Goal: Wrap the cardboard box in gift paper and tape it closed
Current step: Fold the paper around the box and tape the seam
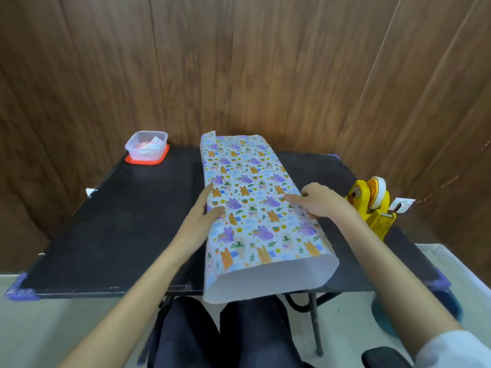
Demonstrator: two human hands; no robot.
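Here's the gift paper (255, 203), folded over into one long, soft-edged bundle that lies down the middle of the black table (127, 221), running from the far edge to the near edge, where its open end hangs just past the rim above the person's lap. The print is busy: purple and orange animals, little stars, green sprigs and blue patches on white. The plain white underside shows at that near open mouth and at a small flap turned up at the far left corner. The cardboard box itself is hidden, nothing of it shows under the wrap. The left hand (202, 219) lies flat against the bundle's left side, fingers straight and together, thumb resting on top of the paper, gripping nothing. The right hand (318, 199) sits on top near the right edge, fingers stretched out and pressing down on the sheet; whether its thumb hooks round the edge, I cannot tell. Out at the table's far left corner, a clear plastic tub (146, 147) stands on its red lid (159, 160), with a white slip (155, 141) inside and something pale and blurred beneath it. At the right edge stands a yellow tape dispenser (372, 205), just beside the right forearm.
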